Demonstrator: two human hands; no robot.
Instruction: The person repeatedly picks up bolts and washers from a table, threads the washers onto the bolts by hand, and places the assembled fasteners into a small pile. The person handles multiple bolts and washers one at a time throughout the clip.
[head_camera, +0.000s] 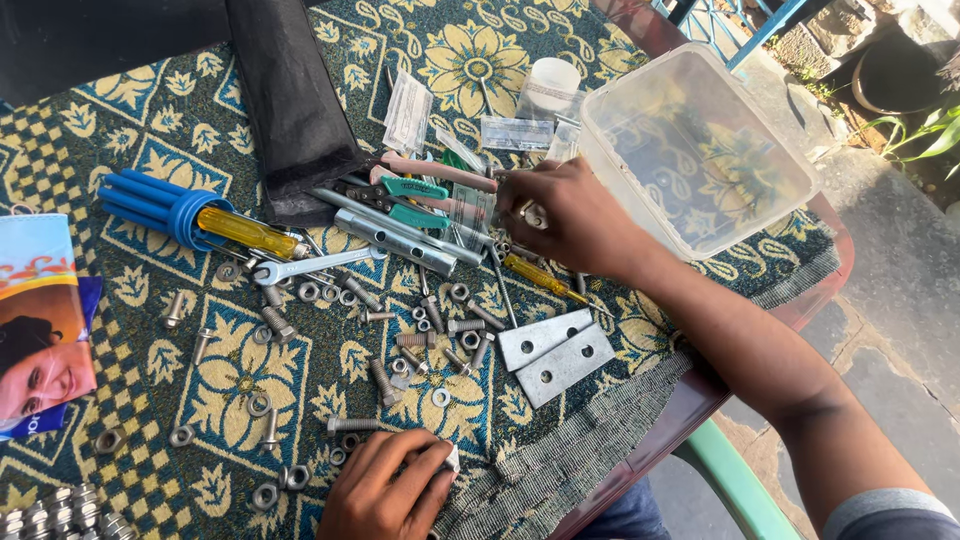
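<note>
blue driver set: far left on the patterned cloth, a cluster of blue handles in a ring holder, long axis running left to right, a yellow handle sticking out of its right end.

spanner: lies just right of the yellow handle, long axis nearly level, open end at left.

loose bolts, nuts and washers: scattered over the middle of the cloth, pointing every way.

left hand: bottom centre, resting on the cloth edge, fingers curled nearly closed around a small pale thing; only a corner shows, so what it is cannot be told.

tube spanner: grey, long axis slanting down to the right, under the green-handled pliers.

two metal plates: flat, with holes, side by side, long axes rising to the right, near the cloth's right edge.

small yellow screwdriver: just below the right hand, tip pointing down-right.

right hand: centre right, reaching in from the right over the pile of tools; fingers bent and pinched close at a small silvery piece, whether it is gripped or only touched cannot be told.

clear plastic box: right of that hand, tilted, opening facing up and toward the camera.
</note>
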